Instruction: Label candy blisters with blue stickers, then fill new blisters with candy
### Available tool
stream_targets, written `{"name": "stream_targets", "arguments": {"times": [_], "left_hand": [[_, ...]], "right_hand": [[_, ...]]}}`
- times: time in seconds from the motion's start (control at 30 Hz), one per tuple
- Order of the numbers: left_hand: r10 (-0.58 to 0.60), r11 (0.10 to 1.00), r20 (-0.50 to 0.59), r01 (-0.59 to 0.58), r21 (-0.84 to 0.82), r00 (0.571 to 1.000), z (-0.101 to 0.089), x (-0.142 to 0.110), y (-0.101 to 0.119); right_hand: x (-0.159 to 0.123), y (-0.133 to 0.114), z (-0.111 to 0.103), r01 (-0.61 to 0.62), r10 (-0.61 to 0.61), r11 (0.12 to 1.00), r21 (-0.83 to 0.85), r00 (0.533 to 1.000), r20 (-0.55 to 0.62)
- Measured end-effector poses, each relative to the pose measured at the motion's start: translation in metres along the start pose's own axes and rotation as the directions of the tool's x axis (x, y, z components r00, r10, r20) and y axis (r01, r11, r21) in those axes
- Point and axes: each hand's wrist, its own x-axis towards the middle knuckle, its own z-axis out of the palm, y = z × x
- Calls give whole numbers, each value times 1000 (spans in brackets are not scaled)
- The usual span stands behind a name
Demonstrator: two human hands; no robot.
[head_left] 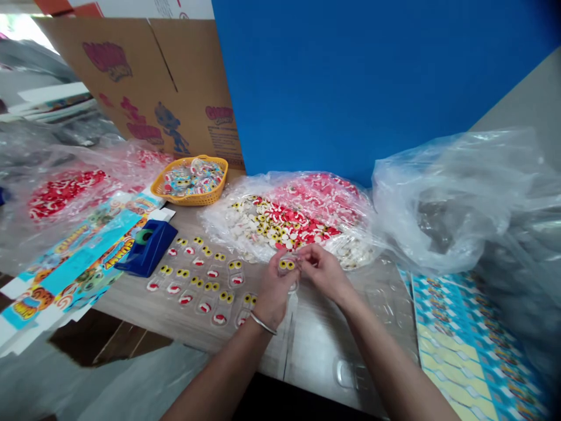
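Note:
My left hand [272,292] is closed on a small clear plastic blister tray [287,265] with two yellow eye-shaped candies in its upper part. The fingers of my right hand [323,272] are pinched together at the right side of that tray; what they hold is hidden. Just behind both hands lies an opened clear bag [258,248] of loose candies, with yellow eyes, white pieces and red-and-white mouths [302,225] in a heap. To the left, several blister trays [205,283] lie in rows on the table, each with yellow eyes and a red-and-white mouth.
A yellow basket [189,199] holds wrapped candies. Left of the rows stands a blue tape dispenser [148,248] on printed flat cartons [83,257]. Empty clear trays [385,301] and printed sheets [460,345] lie at right, beside a crumpled plastic bag [442,199]. A cardboard box [144,76] and blue panel [350,82] stand behind.

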Motion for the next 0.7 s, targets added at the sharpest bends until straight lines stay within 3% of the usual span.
{"name": "stream_targets", "arguments": {"times": [0.1, 0.17, 0.23, 0.33, 0.53, 0.7], "left_hand": [[-163, 980, 59, 168, -107, 985, -3, -5, 6], [-249, 953, 110, 263, -148, 962, -6, -7, 12], [-292, 940, 141, 312, -142, 946, -8, -8, 16], [-324, 938, 164, 339, -69, 932, -10, -9, 20], [-362, 931, 217, 364, 30, 907, -11, -16, 19], [-367, 929, 205, 370, 23, 907, -16, -18, 16]], "right_hand": [[-11, -2, -3, -8, 11, 998, 62, 998, -54], [-19, -8, -5, 33, -34, 999, 20, 996, 83], [-29, -16, -5, 122, -103, 991, -59, 961, 256], [-40, -25, -1, 280, -189, 934, -222, 914, 359], [-48, -25, 5, 410, -266, 828, -382, 887, 377], [-55, -25, 1, 373, -276, 860, -350, 914, 296]]}}
